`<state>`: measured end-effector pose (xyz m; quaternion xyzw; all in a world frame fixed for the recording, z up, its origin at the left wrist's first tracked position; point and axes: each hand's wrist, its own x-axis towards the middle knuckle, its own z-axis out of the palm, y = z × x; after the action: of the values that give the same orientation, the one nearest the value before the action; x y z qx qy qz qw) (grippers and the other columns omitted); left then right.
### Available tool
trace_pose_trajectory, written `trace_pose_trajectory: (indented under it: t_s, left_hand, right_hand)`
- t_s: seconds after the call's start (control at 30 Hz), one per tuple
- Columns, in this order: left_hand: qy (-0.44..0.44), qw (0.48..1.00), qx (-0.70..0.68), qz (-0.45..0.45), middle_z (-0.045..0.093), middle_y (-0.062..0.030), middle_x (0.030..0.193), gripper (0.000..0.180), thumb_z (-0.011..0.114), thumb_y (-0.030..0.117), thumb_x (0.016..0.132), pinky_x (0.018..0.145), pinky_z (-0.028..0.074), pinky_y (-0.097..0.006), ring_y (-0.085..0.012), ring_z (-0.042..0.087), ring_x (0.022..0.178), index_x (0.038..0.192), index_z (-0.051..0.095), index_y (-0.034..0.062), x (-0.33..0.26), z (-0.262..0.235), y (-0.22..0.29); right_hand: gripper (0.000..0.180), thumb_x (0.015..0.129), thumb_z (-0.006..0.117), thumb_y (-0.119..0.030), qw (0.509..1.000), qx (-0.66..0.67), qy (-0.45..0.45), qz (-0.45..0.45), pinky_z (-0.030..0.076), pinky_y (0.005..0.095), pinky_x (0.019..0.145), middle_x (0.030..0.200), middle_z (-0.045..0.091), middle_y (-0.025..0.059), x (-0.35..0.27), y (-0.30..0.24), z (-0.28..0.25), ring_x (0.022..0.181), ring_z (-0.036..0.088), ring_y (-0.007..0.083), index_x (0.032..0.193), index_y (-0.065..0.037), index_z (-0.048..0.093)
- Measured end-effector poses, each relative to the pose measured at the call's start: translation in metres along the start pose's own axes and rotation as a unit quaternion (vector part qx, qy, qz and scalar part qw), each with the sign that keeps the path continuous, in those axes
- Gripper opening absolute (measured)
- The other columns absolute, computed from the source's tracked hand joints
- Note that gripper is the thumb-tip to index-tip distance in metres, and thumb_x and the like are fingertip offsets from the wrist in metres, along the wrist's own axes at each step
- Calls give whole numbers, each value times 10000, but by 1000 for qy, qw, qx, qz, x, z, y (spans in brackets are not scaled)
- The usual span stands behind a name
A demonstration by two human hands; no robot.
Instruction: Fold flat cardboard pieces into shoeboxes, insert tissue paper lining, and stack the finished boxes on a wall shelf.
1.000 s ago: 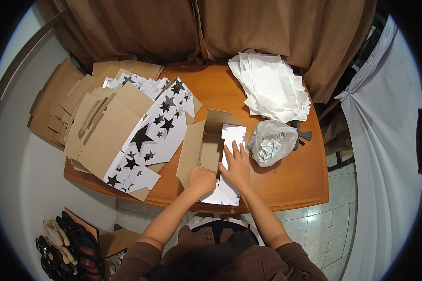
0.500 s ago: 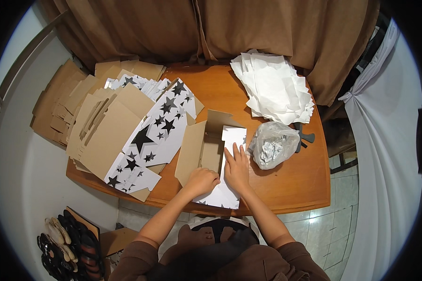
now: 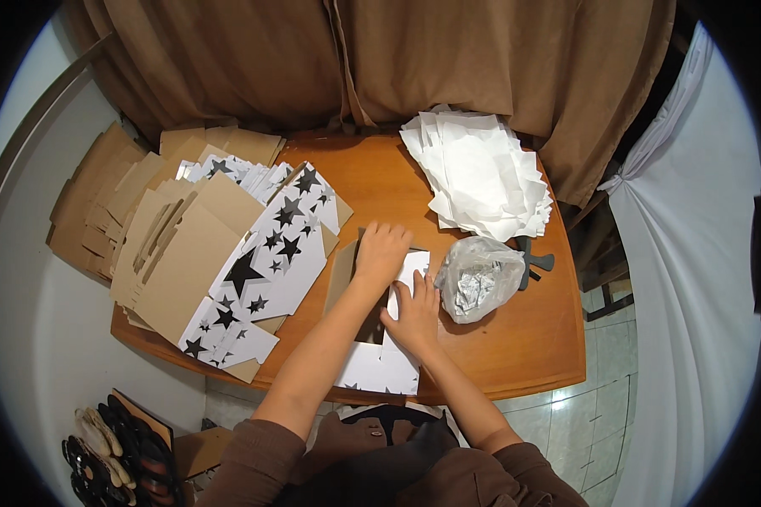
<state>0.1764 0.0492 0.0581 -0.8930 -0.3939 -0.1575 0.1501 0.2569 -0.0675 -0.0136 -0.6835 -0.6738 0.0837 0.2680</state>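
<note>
A cardboard box (image 3: 372, 373), white with dark stars outside and brown inside, stands partly folded at the table's near middle. My left hand (image 3: 385, 253) reaches across to its far end, fingers bent over the far flap, which the hand mostly hides. On the white right-hand panel rests my right hand (image 3: 414, 317), fingers stretched out along it and thumb apart at the inner edge. Just right of that hand sits a clear plastic bag (image 3: 479, 283) with silvery pieces inside.
Flat star-printed cardboard sheets (image 3: 220, 262) are piled on the left of the wooden table (image 3: 524, 355). White paper sheets (image 3: 478, 173) lie stacked at the far right. A dark-handled tool (image 3: 534, 260) pokes out beside the bag. Brown curtains (image 3: 228, 59) hang behind; footwear (image 3: 118, 448) is at lower left.
My left hand has moved from the box's near end to its far flap, now lower and mostly covered. The near white flap shows. My right hand stays on the right panel.
</note>
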Motion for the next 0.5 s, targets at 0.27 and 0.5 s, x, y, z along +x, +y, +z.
trace_pose_trajectory:
  t_s: [0.27,0.5]
  left_hand:
    - [-27,974,-205,91,604,-88,1216,292,540,76,817,857,523,-330,-230,596,1097,1100,613,84,-70,35,-26]
    - [-6,975,-197,107,597,-71,1226,280,538,83,816,897,507,-331,-243,569,1140,1084,617,62,-82,40,-25]
  right_hand:
    - [569,705,672,-302,999,33,21,-6,230,577,1057,1372,341,274,6,7,3,1325,245,460,1207,-76,529]
    - [550,716,666,-283,998,51,14,18,259,557,1052,1395,331,255,1,10,0,1334,253,445,1210,-90,526]
